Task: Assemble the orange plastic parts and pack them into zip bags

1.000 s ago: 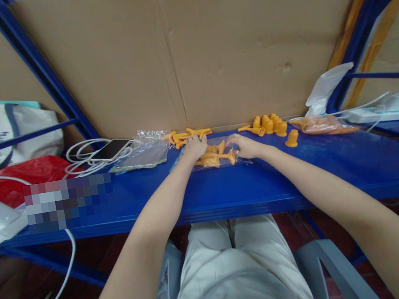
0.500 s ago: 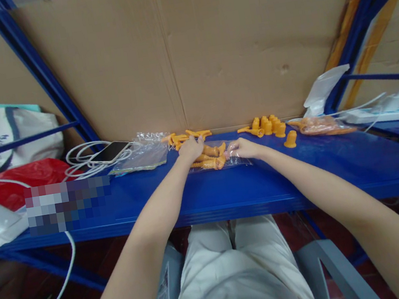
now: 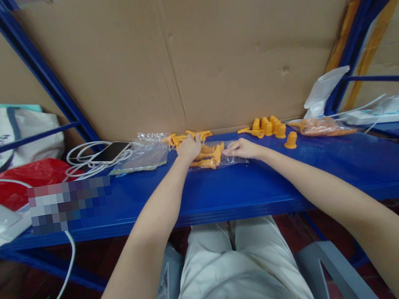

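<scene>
A small clear plastic bag (image 3: 220, 160) with several orange plastic parts (image 3: 208, 156) in it lies on the blue shelf (image 3: 228, 190) in front of me. My left hand (image 3: 189, 148) rests curled on the bag's left end, against the orange parts. My right hand (image 3: 242, 148) lies on the bag's right end, fingers pressed together on the plastic. Loose orange T-shaped parts (image 3: 186, 136) lie just behind my left hand. A cluster of orange cap-shaped parts (image 3: 269, 125) stands behind my right hand, with one cap (image 3: 290, 140) apart.
To the left lie empty clear bags (image 3: 143, 153), a phone (image 3: 112, 151) on coiled white cable, a red bag (image 3: 11, 182) and a white tote (image 3: 0, 135). At right are a filled bag of orange parts (image 3: 319, 125), a white pouch (image 3: 322, 89) and a power strip (image 3: 387, 114). Cardboard (image 3: 206, 47) backs the shelf.
The orange parts have been pushed leftward inside the bag toward my left hand. My right hand has shifted slightly left along the bag's right end.
</scene>
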The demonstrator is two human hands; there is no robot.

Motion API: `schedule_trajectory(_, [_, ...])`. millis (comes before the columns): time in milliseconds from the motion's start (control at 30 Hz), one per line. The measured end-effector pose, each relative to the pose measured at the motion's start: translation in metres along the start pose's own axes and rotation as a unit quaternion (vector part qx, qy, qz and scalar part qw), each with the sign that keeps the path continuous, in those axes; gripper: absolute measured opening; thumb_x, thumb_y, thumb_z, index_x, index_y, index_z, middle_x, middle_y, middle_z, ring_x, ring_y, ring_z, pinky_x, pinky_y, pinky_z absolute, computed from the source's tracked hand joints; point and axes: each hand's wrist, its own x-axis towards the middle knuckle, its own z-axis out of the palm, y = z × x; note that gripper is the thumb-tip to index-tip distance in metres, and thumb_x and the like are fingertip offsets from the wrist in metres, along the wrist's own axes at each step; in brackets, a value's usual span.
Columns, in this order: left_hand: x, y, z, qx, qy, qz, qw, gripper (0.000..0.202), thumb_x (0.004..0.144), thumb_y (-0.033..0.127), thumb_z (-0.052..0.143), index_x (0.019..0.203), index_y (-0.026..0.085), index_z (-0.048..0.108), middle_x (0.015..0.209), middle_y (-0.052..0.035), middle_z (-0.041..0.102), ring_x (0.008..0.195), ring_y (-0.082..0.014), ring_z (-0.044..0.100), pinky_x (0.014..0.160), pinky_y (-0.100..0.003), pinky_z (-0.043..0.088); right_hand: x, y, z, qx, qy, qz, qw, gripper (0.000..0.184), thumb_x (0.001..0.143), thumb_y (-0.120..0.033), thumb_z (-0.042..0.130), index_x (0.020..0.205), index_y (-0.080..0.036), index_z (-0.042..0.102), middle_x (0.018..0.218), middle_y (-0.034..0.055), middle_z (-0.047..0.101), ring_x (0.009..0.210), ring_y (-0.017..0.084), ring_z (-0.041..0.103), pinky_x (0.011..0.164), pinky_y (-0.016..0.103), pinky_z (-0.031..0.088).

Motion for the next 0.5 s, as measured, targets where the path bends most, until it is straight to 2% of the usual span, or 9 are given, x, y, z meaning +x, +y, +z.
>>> schedule_trajectory(67, [0.000,0.000,0.000,0.003,-0.003,0.005,1.000,0.057,0.102,0.040,0.022,0.134,0.006,0.055,0.135,-0.0220,0.062,0.128,-0.0299,0.059,0.104,-0.039,0.045,0.000,0.000,-0.001,0.009,-0.011,0.011,1.000,0.040,0.081,-0.056,0.066,0.080,-0.020,0.083,0.097,0.0085,0.078,0.097,0.026,0.070,0.090,0.037,0.053])
schedule_trajectory(167, [0.001,-0.001,0.002,0.009,-0.005,0.011,1.000,0.055,0.102,0.040,0.024,0.134,0.007,0.054,0.136,-0.0210,0.062,0.127,-0.0298,0.059,0.104,-0.039,0.045,-0.001,-0.002,-0.001,-0.013,-0.023,0.015,1.000,0.036,0.081,-0.050,0.067,0.092,-0.019,0.083,0.103,0.0085,0.078,0.094,0.025,0.070,0.087,0.037,0.053])
schedule_trajectory(267, [0.002,-0.002,0.004,0.022,-0.008,0.014,1.000,0.051,0.101,0.037,0.030,0.134,0.009,0.055,0.136,-0.0199,0.062,0.126,-0.0294,0.060,0.104,-0.039,0.046,-0.002,-0.009,-0.003,-0.055,-0.022,0.005,0.998,0.031,0.084,-0.040,0.064,0.096,-0.018,0.082,0.097,0.0074,0.079,0.086,0.022,0.070,0.082,0.033,0.053])
schedule_trajectory(333, [0.003,-0.004,0.007,0.035,-0.016,0.020,0.999,0.047,0.099,0.034,0.035,0.134,0.009,0.055,0.135,-0.0197,0.063,0.125,-0.0293,0.060,0.103,-0.039,0.047,-0.003,-0.014,-0.006,-0.099,-0.014,0.009,0.995,0.027,0.085,-0.032,0.061,0.093,-0.018,0.082,0.091,0.0064,0.078,0.083,0.021,0.069,0.080,0.031,0.052])
schedule_trajectory(400, [0.005,-0.006,0.010,0.046,-0.022,0.032,0.998,0.046,0.097,0.030,0.038,0.134,0.009,0.055,0.136,-0.0200,0.062,0.126,-0.0296,0.060,0.103,-0.039,0.046,-0.005,-0.018,-0.012,-0.170,0.012,0.037,0.985,0.027,0.085,-0.025,0.057,0.087,-0.017,0.082,0.087,0.0070,0.077,0.082,0.022,0.069,0.080,0.032,0.052])
schedule_trajectory(500, [0.006,-0.007,0.015,0.054,-0.023,0.049,0.997,0.047,0.096,0.029,0.039,0.135,0.008,0.055,0.139,-0.0200,0.059,0.129,-0.0305,0.057,0.105,-0.040,0.045,-0.009,-0.018,-0.025,-0.288,0.099,0.120,0.945,0.030,0.086,-0.021,0.050,0.088,-0.016,0.079,0.094,0.0116,0.075,0.091,0.026,0.068,0.084,0.036,0.051])
